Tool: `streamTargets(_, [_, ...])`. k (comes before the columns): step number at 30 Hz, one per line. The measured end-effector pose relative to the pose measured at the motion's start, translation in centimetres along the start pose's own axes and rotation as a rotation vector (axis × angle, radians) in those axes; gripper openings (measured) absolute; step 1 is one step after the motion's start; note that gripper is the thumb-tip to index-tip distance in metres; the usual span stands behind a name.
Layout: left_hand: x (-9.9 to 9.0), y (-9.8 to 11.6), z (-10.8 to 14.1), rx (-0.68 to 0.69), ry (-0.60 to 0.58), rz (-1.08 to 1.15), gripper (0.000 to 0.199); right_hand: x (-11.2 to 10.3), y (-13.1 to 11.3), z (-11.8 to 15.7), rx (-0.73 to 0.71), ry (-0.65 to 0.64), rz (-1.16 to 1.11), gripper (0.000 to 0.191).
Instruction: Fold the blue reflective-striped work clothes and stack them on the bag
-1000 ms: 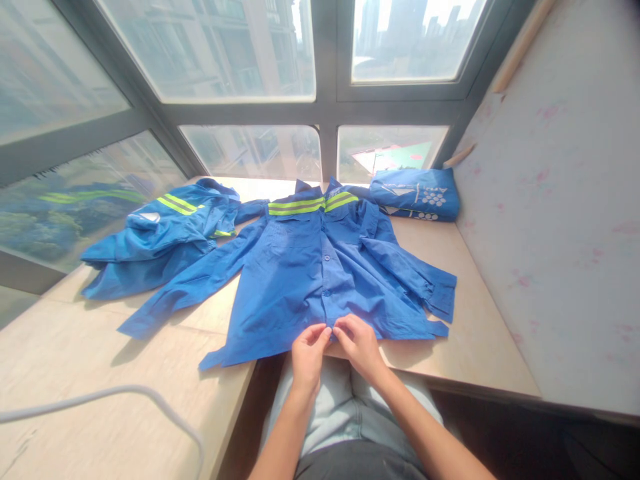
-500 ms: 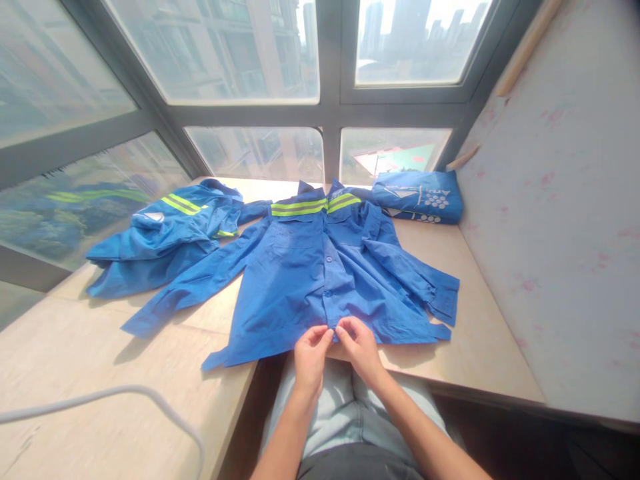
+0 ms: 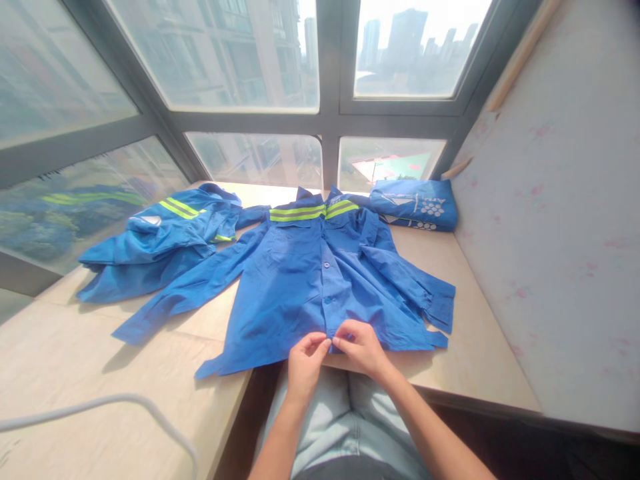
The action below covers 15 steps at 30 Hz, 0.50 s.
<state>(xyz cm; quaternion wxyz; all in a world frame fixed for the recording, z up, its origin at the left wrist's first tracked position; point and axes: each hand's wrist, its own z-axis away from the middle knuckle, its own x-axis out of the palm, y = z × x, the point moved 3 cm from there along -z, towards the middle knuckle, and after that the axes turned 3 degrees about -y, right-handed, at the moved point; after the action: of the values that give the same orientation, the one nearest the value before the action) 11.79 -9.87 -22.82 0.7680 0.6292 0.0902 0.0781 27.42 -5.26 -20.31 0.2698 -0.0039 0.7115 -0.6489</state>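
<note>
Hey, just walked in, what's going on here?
A person's left hand and right hand meet at the bottom of a blue jacket's front, fingertips pinching the cloth. The jacket lies spread front up on a pale tabletop, sleeves out to the sides. A crumpled blue garment lies to the left, and a blue bundle sits by the window at the far right.

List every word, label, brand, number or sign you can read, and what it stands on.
None reads with certainty.
Folded blue bundle: white lettering, too blurred to quote.
Spread blue jacket: tiny pale marks near the top, too small to read.
Blue garment at left: white patch, no legible words.
</note>
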Motion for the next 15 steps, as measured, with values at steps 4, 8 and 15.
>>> streamTargets(4, [-0.1, -0.4, -0.1, -0.037, 0.022, 0.065, 0.032, 1.0, 0.9, -0.1, 0.198, 0.074, -0.381, 0.023])
streamTargets(8, [-0.2, -0.2, 0.0, 0.001, 0.011, 0.049, 0.031, 1.5, 0.5, -0.1, 0.323, 0.079, -0.623, 0.025])
streamTargets(15, [-0.4, 1.4, 0.0, 0.245, -0.010, -0.331, 0.018, 1.8, 0.8, 0.0, 0.411, -0.025, -0.603, 0.021])
